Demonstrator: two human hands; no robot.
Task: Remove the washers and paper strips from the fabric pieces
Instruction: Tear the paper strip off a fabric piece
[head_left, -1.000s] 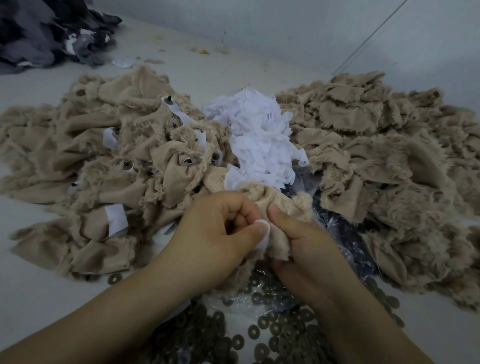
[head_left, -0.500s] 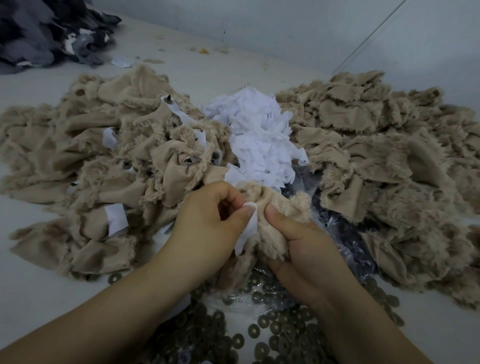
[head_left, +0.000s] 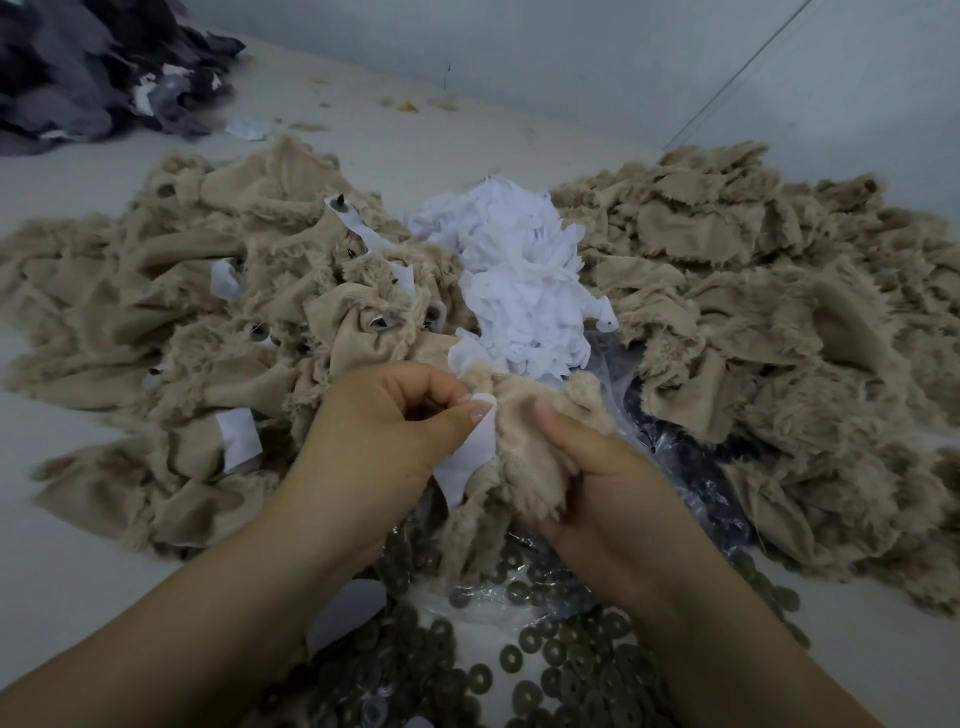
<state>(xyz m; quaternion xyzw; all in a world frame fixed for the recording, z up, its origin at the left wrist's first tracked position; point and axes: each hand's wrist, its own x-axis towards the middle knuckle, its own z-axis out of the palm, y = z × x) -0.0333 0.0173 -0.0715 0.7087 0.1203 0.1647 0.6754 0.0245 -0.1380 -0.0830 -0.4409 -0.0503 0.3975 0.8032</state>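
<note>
I have the left hand (head_left: 384, 441) pinching a white paper strip (head_left: 467, 457) between thumb and forefinger, its free end hanging down toward the near side, while the right hand (head_left: 597, 483) is clamped on the tan fabric piece (head_left: 524, 447), thumb on top and fingers curled underneath. Both hands sit in the middle of the scene, just above the loose washers (head_left: 524, 670) spread over clear plastic on the near side. The strip looks mostly freed, yet I cannot tell whether its top end is clear of the fabric, since my thumb covers that spot; I also cannot see whether a washer is on this piece at all. If I pull hard while it is caught, I judge the paper will tear and leave a scrap buried in the fur. If my right grip is slack, the whole piece may just follow the pull. A hidden washer could drop unnoticed among the ones below, which is harmless, or stay lodged in a fold, which is not. The white paper pile (head_left: 519, 291) lies just beyond my hands; a careless toss could land the strip on the unprocessed heap (head_left: 197, 322) at left or the fabric heap (head_left: 779, 291) at right, where it would be hard to tell from strips not yet pulled.
</note>
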